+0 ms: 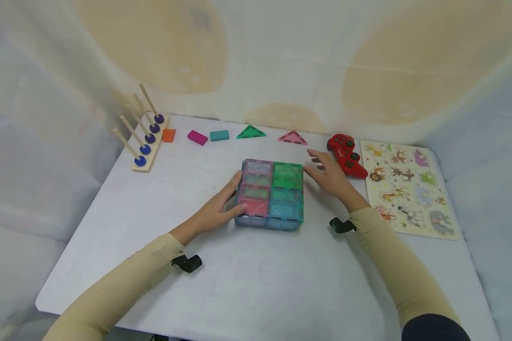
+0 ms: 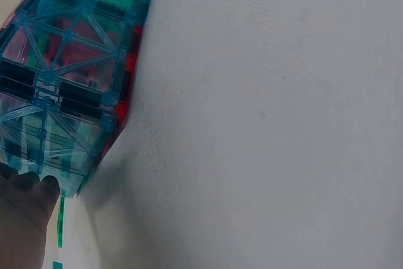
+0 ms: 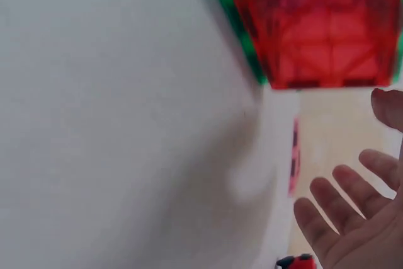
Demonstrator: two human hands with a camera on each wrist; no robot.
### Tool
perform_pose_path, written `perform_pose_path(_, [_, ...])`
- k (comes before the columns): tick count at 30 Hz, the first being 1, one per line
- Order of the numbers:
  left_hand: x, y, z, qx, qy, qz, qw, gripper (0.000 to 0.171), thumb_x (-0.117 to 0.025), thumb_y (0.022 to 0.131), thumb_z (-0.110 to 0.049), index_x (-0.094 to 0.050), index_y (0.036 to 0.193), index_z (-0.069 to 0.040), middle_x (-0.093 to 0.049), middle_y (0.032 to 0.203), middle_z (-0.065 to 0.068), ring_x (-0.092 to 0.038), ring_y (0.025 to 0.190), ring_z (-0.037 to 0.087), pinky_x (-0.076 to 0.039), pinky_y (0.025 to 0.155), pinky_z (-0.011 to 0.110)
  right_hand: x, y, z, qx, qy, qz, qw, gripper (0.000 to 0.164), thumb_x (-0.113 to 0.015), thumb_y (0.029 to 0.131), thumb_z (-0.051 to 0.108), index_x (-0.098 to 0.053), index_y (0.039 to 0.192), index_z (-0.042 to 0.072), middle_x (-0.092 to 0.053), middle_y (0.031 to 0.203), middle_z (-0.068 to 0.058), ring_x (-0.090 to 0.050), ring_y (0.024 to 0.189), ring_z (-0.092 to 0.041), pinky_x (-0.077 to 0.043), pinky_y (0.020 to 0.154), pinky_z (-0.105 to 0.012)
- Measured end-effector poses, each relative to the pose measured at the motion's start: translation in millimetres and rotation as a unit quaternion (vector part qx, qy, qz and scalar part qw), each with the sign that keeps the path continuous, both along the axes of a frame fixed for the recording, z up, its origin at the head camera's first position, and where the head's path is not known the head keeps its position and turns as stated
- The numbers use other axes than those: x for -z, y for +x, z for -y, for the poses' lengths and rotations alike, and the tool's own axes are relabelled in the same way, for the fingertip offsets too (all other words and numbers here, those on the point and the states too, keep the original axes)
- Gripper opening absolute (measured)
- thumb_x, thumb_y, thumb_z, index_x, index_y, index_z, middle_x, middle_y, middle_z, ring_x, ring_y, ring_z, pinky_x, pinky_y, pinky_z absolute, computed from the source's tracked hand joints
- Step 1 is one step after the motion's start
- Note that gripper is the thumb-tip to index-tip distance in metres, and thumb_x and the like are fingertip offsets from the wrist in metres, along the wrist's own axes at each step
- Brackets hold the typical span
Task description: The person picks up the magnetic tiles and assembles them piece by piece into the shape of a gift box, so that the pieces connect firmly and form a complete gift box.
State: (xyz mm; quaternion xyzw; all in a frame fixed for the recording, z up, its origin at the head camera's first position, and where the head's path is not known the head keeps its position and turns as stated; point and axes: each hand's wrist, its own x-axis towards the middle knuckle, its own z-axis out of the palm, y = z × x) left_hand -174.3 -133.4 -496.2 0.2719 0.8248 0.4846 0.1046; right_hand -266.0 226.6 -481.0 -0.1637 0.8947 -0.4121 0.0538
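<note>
A low box built of translucent magnetic tiles (image 1: 287,202) sits mid-table in the head view. Its top has pink, clear purplish, green and blue squares; a red tile (image 3: 327,36) is part of the side facing the right wrist camera. My left hand (image 1: 215,208) holds the box's left side, thumb over the near left top edge, other fingers along the side. In the left wrist view, fingertips (image 2: 47,187) meet the blue tiles (image 2: 60,86). Beside the box's far right corner, my right hand (image 1: 329,177) has its fingers spread and holds nothing.
Along the back lie an orange piece (image 1: 169,135), a magenta block (image 1: 197,138), a teal block (image 1: 219,136), green (image 1: 251,132) and pink (image 1: 293,138) triangles. A peg stand (image 1: 155,151) is at left; a red game controller (image 1: 347,155) and animal puzzle board (image 1: 403,189) are at right.
</note>
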Motion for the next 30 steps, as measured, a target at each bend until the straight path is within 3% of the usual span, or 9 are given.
perform_pose_path(6, [-0.3, 0.0, -0.5, -0.009, -0.023, -0.006, 0.9997, 0.088, -0.055, 0.101, -0.054, -0.001, 0.165, -0.026, 0.000, 0.171, 0.006, -0.001, 0.156, 0.012, -0.017, 0.124, 0.049, -1.3, -49.7, 8.0, 0.021, 0.061, -0.005, 0.998, 0.060, -0.061, 0.102, 0.029, -0.042, 0.153, 0.005, -0.042, 0.154, -0.021, -0.043, 0.139, -0.039, -0.037, 0.113, -0.055])
perform_pose_path(11, [-0.4, 0.5, 0.3, -0.010, -0.027, -0.004, 0.9996, 0.089, -0.053, 0.100, -0.058, -0.002, 0.165, -0.025, 0.000, 0.171, 0.006, -0.001, 0.156, 0.012, -0.016, 0.124, 0.050, 4.0, -83.7, 13.5, -0.018, 0.157, -0.004, 0.988, 0.061, -0.054, 0.105, 0.027, -0.034, 0.157, 0.002, -0.031, 0.160, -0.023, -0.029, 0.148, -0.042, -0.023, 0.120, -0.056])
perform_pose_path(15, [-1.5, 1.7, 1.4, -0.012, -0.027, -0.004, 0.9995, 0.088, -0.055, 0.101, -0.054, -0.003, 0.165, -0.023, 0.000, 0.171, 0.008, -0.001, 0.156, 0.014, -0.016, 0.123, 0.051, 9.4, -94.6, 18.0, -0.054, 0.205, 0.026, 0.977, 0.061, -0.050, 0.106, 0.024, -0.029, 0.158, -0.002, -0.025, 0.164, -0.022, -0.022, 0.150, -0.043, -0.019, 0.122, -0.054])
perform_pose_path(18, [-3.1, 1.8, 0.1, -0.011, -0.029, -0.006, 0.9995, 0.087, -0.056, 0.102, -0.050, -0.003, 0.165, -0.022, 0.000, 0.171, 0.008, -0.001, 0.156, 0.014, -0.016, 0.123, 0.051, 9.0, -90.9, 18.2, -0.063, 0.236, 0.030, 0.969, 0.060, -0.049, 0.106, 0.021, -0.030, 0.157, -0.003, -0.025, 0.163, -0.022, -0.023, 0.150, -0.043, -0.020, 0.122, -0.054])
perform_pose_path(22, [-2.8, 1.4, -0.6, -0.011, -0.030, -0.003, 0.9995, 0.087, -0.056, 0.102, -0.050, -0.003, 0.165, -0.023, 0.000, 0.171, 0.007, -0.002, 0.156, 0.014, -0.017, 0.123, 0.051, 5.7, -76.9, 18.2, -0.067, 0.291, -0.008, 0.954, 0.054, -0.049, 0.106, 0.018, -0.038, 0.154, -0.003, -0.034, 0.158, -0.024, -0.031, 0.145, -0.044, -0.026, 0.120, -0.055])
perform_pose_path(27, [-0.9, 1.0, -0.1, -0.013, -0.033, 0.002, 0.9994, 0.088, -0.054, 0.100, -0.056, -0.002, 0.165, -0.025, 0.000, 0.171, 0.006, -0.002, 0.156, 0.014, -0.017, 0.123, 0.052, -0.8, -46.0, 14.5, -0.076, 0.368, -0.044, 0.926, 0.047, -0.052, 0.105, 0.013, -0.047, 0.150, -0.001, -0.045, 0.149, -0.026, -0.041, 0.136, -0.046, -0.036, 0.113, -0.058])
perform_pose_path(30, [-0.9, 1.1, 0.4, -0.013, -0.034, 0.000, 0.9993, 0.088, -0.053, 0.100, -0.057, -0.002, 0.165, -0.025, 0.000, 0.171, 0.007, -0.003, 0.156, 0.015, -0.017, 0.123, 0.052, -5.1, -23.3, 10.8, -0.084, 0.392, -0.049, 0.915, 0.046, -0.053, 0.104, 0.007, -0.048, 0.149, -0.002, -0.047, 0.146, -0.028, -0.044, 0.132, -0.046, -0.041, 0.108, -0.059])
